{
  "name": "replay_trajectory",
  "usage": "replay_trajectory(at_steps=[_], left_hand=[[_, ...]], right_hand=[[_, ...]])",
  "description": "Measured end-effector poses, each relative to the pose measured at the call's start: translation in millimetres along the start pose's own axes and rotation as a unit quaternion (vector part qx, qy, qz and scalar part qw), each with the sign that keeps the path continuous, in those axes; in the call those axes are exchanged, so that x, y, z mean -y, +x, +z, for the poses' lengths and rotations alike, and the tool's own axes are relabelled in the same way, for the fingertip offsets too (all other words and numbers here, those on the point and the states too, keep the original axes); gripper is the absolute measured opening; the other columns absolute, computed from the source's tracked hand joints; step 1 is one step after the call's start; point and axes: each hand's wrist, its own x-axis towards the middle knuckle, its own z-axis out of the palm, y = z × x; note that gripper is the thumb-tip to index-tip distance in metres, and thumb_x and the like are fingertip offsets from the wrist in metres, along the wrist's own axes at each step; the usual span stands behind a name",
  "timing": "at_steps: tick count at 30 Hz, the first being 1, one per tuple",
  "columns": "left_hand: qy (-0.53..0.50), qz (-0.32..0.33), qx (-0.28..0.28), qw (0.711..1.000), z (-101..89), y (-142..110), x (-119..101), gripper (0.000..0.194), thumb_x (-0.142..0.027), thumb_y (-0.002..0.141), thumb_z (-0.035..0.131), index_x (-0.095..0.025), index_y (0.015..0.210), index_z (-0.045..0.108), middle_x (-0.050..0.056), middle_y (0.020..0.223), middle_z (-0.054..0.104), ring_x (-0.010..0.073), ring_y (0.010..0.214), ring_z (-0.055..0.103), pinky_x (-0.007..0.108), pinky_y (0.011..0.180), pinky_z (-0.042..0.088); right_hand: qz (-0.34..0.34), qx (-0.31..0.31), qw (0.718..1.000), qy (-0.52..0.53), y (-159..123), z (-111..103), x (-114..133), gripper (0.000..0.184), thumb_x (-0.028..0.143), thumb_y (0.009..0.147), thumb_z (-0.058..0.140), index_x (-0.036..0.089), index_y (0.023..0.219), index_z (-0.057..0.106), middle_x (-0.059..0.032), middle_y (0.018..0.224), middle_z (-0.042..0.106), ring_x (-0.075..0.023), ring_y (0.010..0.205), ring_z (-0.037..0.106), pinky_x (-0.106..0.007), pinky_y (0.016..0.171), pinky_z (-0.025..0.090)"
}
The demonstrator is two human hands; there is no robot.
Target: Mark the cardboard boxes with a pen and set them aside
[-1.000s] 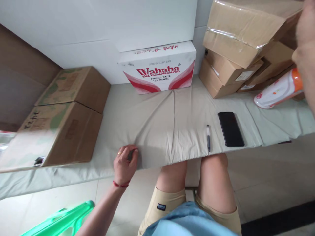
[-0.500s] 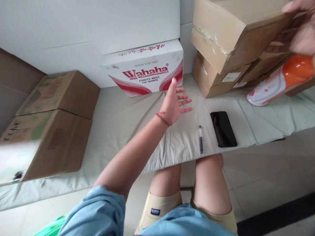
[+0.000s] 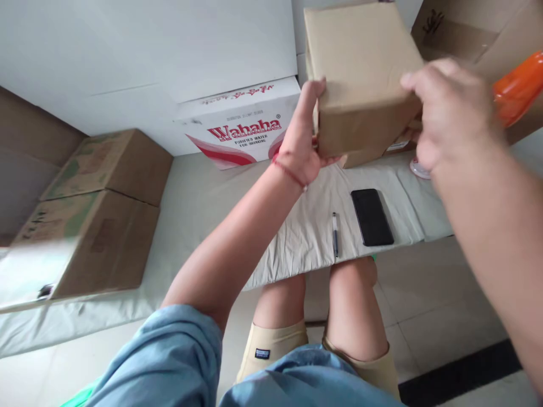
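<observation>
A plain brown cardboard box (image 3: 365, 62) is held between my two hands, tilted, above the cloth-covered surface. My left hand (image 3: 303, 135), with a red string at the wrist, grips its left side, thumb on the upper edge and fingers underneath. On the right, my right hand (image 3: 452, 110) grasps the box's near right corner, slightly blurred, with some fingers hidden behind it. Left of the box stands a white and red Wahaba-style water carton (image 3: 248, 133). Below the hands lie a pen (image 3: 335, 234) and a black phone (image 3: 372, 217).
Two stacked-looking brown cartons (image 3: 123, 237) stand at the left on the pale cloth (image 3: 203, 209). An orange and white bottle (image 3: 517, 90) leans at the right, partly hidden by my right arm. Behind it is an open cardboard box (image 3: 462, 39).
My left hand has gone from open and empty to gripping the box's left side. The box has moved left and turned, with my right hand on its right corner.
</observation>
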Motion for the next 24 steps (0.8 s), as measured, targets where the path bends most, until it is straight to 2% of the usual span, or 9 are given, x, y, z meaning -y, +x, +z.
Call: replay_trajectory(at_steps=[1, 2, 4, 7, 10, 13, 17, 21, 24], left_hand=[[-0.003, 0.01, -0.016, 1.0, -8.8, -19, 7, 0.051, -0.058, 0.11, 0.044, -0.019, 0.128, 0.072, 0.01, 0.159, 0.064, 0.0408, 0.147, 0.065, 0.049, 0.095, 0.064], [0.005, 0.027, -0.022, 0.999, -21.3, -41, 17, 0.046, -0.057, 0.107, 0.052, -0.024, 0.136, 0.066, 0.009, 0.158, 0.064, 0.0401, 0.151, 0.062, 0.05, 0.098, 0.067], [0.014, 0.06, -0.026, 0.998, -55.8, -91, 40, 0.061, -0.062, 0.095, 0.067, -0.029, 0.146, 0.06, 0.01, 0.158, 0.064, 0.0419, 0.154, 0.058, 0.05, 0.102, 0.069], [0.003, -0.003, -0.1, 0.995, -119.0, -173, 77, 0.073, -0.063, 0.085, 0.075, -0.026, 0.147, 0.063, 0.012, 0.147, 0.072, 0.0415, 0.144, 0.065, 0.045, 0.102, 0.068], [0.025, -0.115, -0.164, 0.979, -171.1, -250, 100, 0.076, -0.065, 0.081, 0.078, -0.03, 0.148, 0.067, 0.009, 0.143, 0.076, 0.0396, 0.133, 0.071, 0.042, 0.095, 0.067], [0.037, -0.185, -0.097, 0.977, -196.6, -302, 103, 0.077, -0.063, 0.081, 0.08, -0.034, 0.151, 0.069, 0.006, 0.145, 0.076, 0.0381, 0.133, 0.071, 0.04, 0.099, 0.063], [0.052, -0.188, -0.011, 0.981, -205.0, -319, 90, 0.076, -0.062, 0.083, 0.081, -0.035, 0.153, 0.069, 0.007, 0.151, 0.072, 0.0369, 0.133, 0.069, 0.038, 0.101, 0.059], [0.126, -0.189, 0.058, 0.972, -209.3, -306, 85, 0.086, -0.061, 0.082, 0.085, -0.032, 0.16, 0.063, 0.01, 0.148, 0.072, 0.0384, 0.134, 0.066, 0.04, 0.102, 0.057], [0.144, -0.194, 0.089, 0.966, -210.4, -297, 90, 0.089, -0.059, 0.08, 0.09, -0.029, 0.16, 0.063, 0.013, 0.148, 0.072, 0.0392, 0.134, 0.066, 0.041, 0.101, 0.057]], right_hand=[[0.009, -0.032, 0.999, -0.001, -33, 1, 6, 0.018, 0.031, 0.098, 0.077, 0.013, 0.1, 0.073, -0.0018, 0.096, 0.076, -0.0201, 0.103, 0.073, -0.037, 0.092, 0.059], [-0.005, -0.041, 0.999, 0.017, -69, 1, 13, 0.018, 0.033, 0.1, 0.075, 0.017, 0.107, 0.072, -0.002, 0.103, 0.075, -0.0217, 0.108, 0.072, -0.04, 0.099, 0.059], [0.007, 0.035, 0.998, 0.057, -141, 0, 24, 0.033, 0.043, 0.1, 0.076, 0.024, 0.127, 0.07, -0.0051, 0.124, 0.074, -0.0255, 0.12, 0.07, -0.044, 0.108, 0.058], [0.17, 0.192, 0.954, 0.153, -236, -5, 24, 0.046, 0.059, 0.1, 0.076, 0.031, 0.136, 0.071, -0.0086, 0.135, 0.075, -0.0285, 0.122, 0.073, -0.043, 0.102, 0.064], [0.283, 0.237, 0.91, 0.186, -299, -12, 3, 0.049, 0.064, 0.103, 0.069, 0.034, 0.141, 0.071, -0.0095, 0.14, 0.075, -0.0298, 0.124, 0.073, -0.045, 0.107, 0.063], [0.318, 0.233, 0.895, 0.208, -333, -18, -19, 0.057, 0.066, 0.104, 0.064, 0.037, 0.154, 0.062, -0.0092, 0.152, 0.069, -0.0312, 0.134, 0.07, -0.046, 0.109, 0.064], [0.343, 0.248, 0.863, 0.276, -344, -25, -31, 0.068, 0.076, 0.101, 0.062, 0.04, 0.159, 0.059, -0.0071, 0.165, 0.061, -0.0333, 0.155, 0.058, -0.048, 0.113, 0.063], [0.405, 0.265, 0.819, 0.309, -342, -31, -33, 0.076, 0.081, 0.095, 0.067, 0.041, 0.159, 0.06, -0.0072, 0.169, 0.058, -0.0353, 0.151, 0.062, -0.05, 0.109, 0.064], [0.466, 0.251, 0.791, 0.306, -344, -35, -34, 0.082, 0.076, 0.085, 0.082, 0.036, 0.155, 0.065, -0.0079, 0.16, 0.067, -0.0341, 0.146, 0.066, -0.046, 0.111, 0.061]])
